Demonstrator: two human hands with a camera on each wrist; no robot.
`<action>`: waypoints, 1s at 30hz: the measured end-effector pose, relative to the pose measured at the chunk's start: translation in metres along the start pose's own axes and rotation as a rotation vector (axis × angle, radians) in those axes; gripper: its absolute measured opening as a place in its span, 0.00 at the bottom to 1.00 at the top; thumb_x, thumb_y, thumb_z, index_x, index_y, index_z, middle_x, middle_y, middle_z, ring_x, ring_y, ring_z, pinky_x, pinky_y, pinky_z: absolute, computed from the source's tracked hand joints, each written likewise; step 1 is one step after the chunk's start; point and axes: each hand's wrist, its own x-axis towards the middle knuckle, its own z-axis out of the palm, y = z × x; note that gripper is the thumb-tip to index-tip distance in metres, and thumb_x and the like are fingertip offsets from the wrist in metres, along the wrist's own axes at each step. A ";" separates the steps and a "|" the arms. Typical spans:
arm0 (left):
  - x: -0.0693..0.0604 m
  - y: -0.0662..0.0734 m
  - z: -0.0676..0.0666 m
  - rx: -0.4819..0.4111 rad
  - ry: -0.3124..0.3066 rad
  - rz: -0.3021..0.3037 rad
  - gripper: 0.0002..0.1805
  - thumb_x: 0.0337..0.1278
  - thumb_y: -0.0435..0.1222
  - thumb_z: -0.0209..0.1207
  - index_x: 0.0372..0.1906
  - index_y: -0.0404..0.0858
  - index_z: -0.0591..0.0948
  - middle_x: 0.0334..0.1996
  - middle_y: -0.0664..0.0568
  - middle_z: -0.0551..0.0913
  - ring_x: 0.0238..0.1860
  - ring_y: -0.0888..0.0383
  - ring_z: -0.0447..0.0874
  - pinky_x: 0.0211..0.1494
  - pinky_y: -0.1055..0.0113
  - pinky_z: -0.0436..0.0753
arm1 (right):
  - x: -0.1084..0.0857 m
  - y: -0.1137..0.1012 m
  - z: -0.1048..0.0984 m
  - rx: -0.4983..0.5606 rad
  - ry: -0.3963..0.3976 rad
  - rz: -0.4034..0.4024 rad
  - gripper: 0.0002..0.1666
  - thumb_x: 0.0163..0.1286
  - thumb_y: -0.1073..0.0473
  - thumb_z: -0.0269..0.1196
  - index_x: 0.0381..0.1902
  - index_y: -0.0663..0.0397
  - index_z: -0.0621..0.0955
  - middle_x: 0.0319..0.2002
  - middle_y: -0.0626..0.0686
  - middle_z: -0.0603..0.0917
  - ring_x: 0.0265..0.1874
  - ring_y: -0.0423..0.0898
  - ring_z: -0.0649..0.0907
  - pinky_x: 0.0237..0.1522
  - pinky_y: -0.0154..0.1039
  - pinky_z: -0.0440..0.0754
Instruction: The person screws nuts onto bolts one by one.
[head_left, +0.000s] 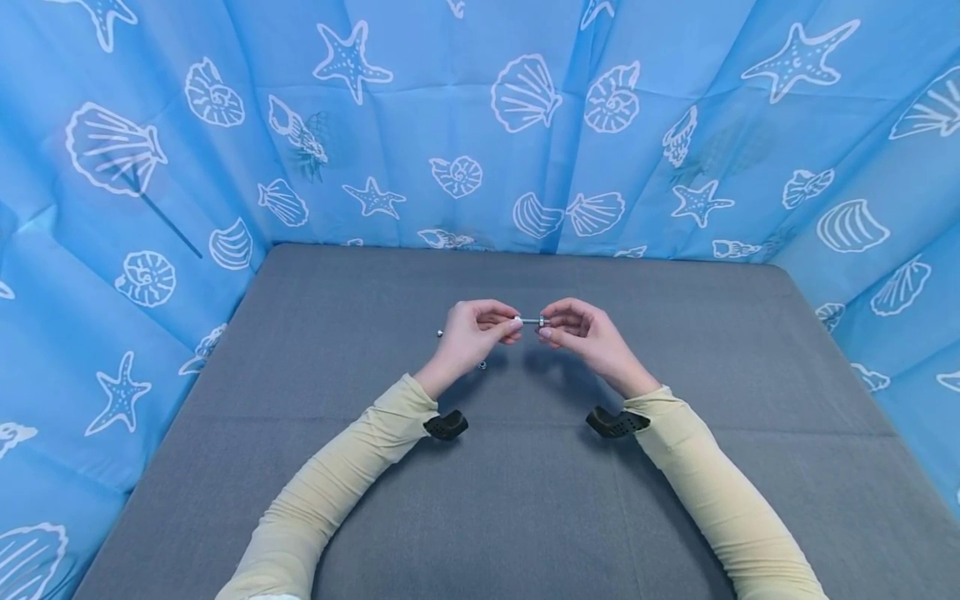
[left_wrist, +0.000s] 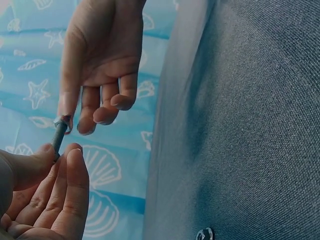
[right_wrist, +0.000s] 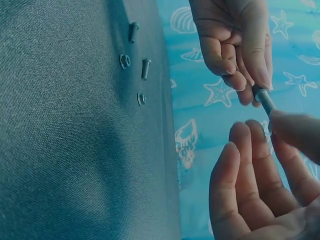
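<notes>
A slim metal bolt [head_left: 530, 321] spans the gap between my two hands, held above the table. My left hand [head_left: 474, 333] pinches its head end [right_wrist: 259, 93] between thumb and fingers. At the other end, my right hand [head_left: 592, 337] pinches a small metal nut [left_wrist: 63, 121] between thumb and index finger, at the bolt's tip. How far the nut sits on the thread cannot be told. The right hand's other fingers are loosely bent, clear of the bolt.
On the grey table [head_left: 525, 500], near the left hand, lie two loose bolts [right_wrist: 133, 32] and two flanged nuts [right_wrist: 125, 61]. A blue curtain with seashell prints [head_left: 450, 125] hangs behind and at both sides. Black wrist devices [head_left: 447, 425] sit at both cuffs.
</notes>
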 end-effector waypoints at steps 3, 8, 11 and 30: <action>-0.001 0.003 0.000 -0.002 -0.004 -0.003 0.10 0.59 0.30 0.62 0.41 0.25 0.82 0.32 0.39 0.86 0.35 0.43 0.86 0.40 0.53 0.86 | 0.000 0.000 0.000 -0.023 0.004 0.007 0.22 0.70 0.58 0.62 0.51 0.73 0.74 0.42 0.64 0.82 0.41 0.51 0.84 0.46 0.55 0.82; -0.005 0.017 0.001 0.004 -0.007 -0.002 0.09 0.59 0.26 0.61 0.41 0.22 0.81 0.32 0.36 0.85 0.36 0.38 0.85 0.41 0.49 0.85 | 0.000 0.001 0.000 -0.028 0.018 0.021 0.21 0.70 0.55 0.61 0.52 0.66 0.76 0.43 0.62 0.83 0.40 0.51 0.84 0.46 0.55 0.82; -0.006 0.020 0.001 0.016 -0.015 -0.008 0.09 0.60 0.26 0.60 0.42 0.22 0.81 0.33 0.35 0.85 0.36 0.39 0.85 0.41 0.50 0.86 | 0.000 0.001 -0.001 -0.007 0.015 -0.012 0.19 0.69 0.60 0.62 0.53 0.65 0.75 0.45 0.62 0.82 0.42 0.52 0.84 0.45 0.54 0.83; 0.000 0.000 0.002 0.042 0.010 0.021 0.10 0.59 0.31 0.63 0.41 0.27 0.83 0.32 0.41 0.86 0.31 0.55 0.87 0.39 0.52 0.86 | 0.001 0.000 0.000 -0.058 0.010 0.030 0.22 0.71 0.54 0.60 0.50 0.70 0.77 0.42 0.64 0.83 0.40 0.51 0.84 0.45 0.53 0.83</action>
